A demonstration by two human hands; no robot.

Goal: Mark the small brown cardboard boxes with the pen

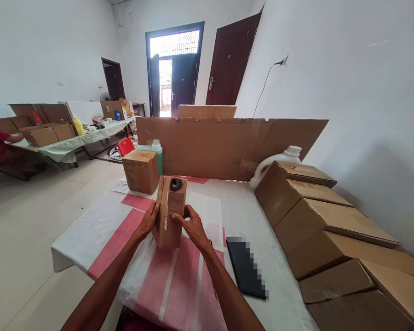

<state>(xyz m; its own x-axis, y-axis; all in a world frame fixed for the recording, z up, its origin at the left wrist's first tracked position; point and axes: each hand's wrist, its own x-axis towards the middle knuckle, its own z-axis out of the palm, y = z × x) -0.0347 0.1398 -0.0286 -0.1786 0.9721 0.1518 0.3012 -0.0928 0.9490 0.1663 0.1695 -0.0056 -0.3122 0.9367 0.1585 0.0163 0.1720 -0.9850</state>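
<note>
The box [170, 212], a tall, narrow carton of plain brown cardboard, stands upright near the middle of the table [86, 239], on a cloth [179, 285] of white and pink stripes. The left hand [148, 222] presses flat against its left face, fingers closed on the edge. The right hand [193, 228] clasps the right face, fingers curved over the front. A dark round object [175, 184], possibly a cap, shows at the box top; the view is too small to confirm. A pale strip runs down the front seam. A squat carton [141, 171] sits behind to the left, with a green bottle [156, 154] just beside it. A row of flat cartons [317, 220] leans along the right edge, touching one another. A white jug [279, 161] stands behind them. A dark flat slab [243, 266] lies near the right forearm. A cardboard sheet [227, 147] stands upright across the back.
</note>
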